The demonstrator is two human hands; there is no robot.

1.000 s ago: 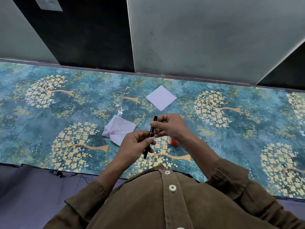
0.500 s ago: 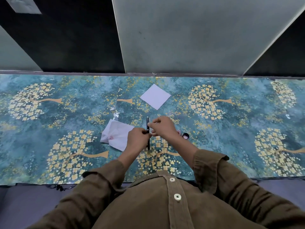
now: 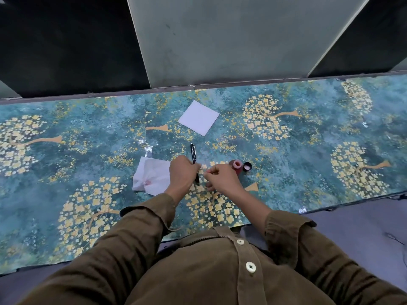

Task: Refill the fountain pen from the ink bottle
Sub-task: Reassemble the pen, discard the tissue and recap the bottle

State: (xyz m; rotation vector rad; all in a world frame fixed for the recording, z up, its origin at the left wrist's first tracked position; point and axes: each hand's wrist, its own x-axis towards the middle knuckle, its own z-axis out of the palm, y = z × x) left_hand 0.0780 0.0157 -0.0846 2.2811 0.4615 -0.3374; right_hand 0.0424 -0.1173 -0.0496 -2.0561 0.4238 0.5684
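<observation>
Left hand (image 3: 182, 175) grips fountain pen (image 3: 194, 162); right hand (image 3: 221, 177) pinched beside it; open ink bottle (image 3: 237, 166) just right of pen.

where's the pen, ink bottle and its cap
pen (image 3: 193, 154): head view, upper barrel
ink bottle (image 3: 237, 164): head view, open mouth
cap (image 3: 247, 166): head view, its inside

pen (image 3: 193, 153): glossy black, by my left hand (image 3: 183, 174)
counter (image 3: 88, 133): glossy printed sheet
my sleeves (image 3: 141, 225): matt corduroy
</observation>
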